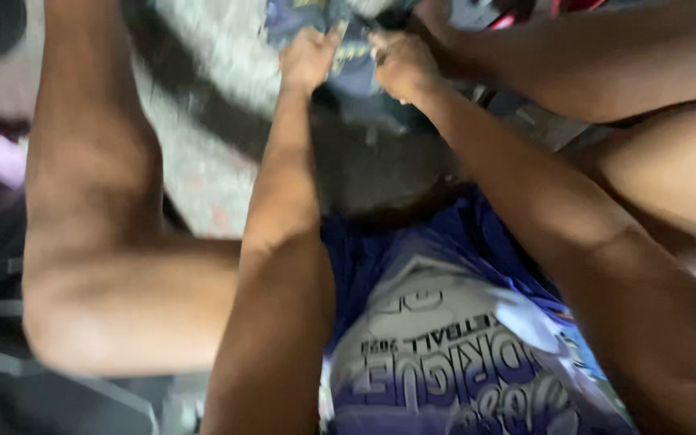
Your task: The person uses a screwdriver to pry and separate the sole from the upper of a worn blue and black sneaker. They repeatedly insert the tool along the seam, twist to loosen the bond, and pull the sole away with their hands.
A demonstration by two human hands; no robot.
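Above the blue printed shirt (445, 354), left hand (309, 58) and right hand (403, 63) pinch (seemingly) a dark blue cloth (354, 68).

Blue jersey-style shirt (453, 338) at 6 o'clock, white and purple printed graphic across front, lettering blurred. Both forearms bare, no sleeves, no watch, no rings visible on left hand (309, 56) or right hand (403, 63). Legs bare at 9 and 3 o'clock.

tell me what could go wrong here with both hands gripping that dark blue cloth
1. The left hand and right hand pinch the dark blue cloth close together, so a hard pull might strain it.
2. The picture is blurred and the cloth runs off the top edge, so snags could go unseen.
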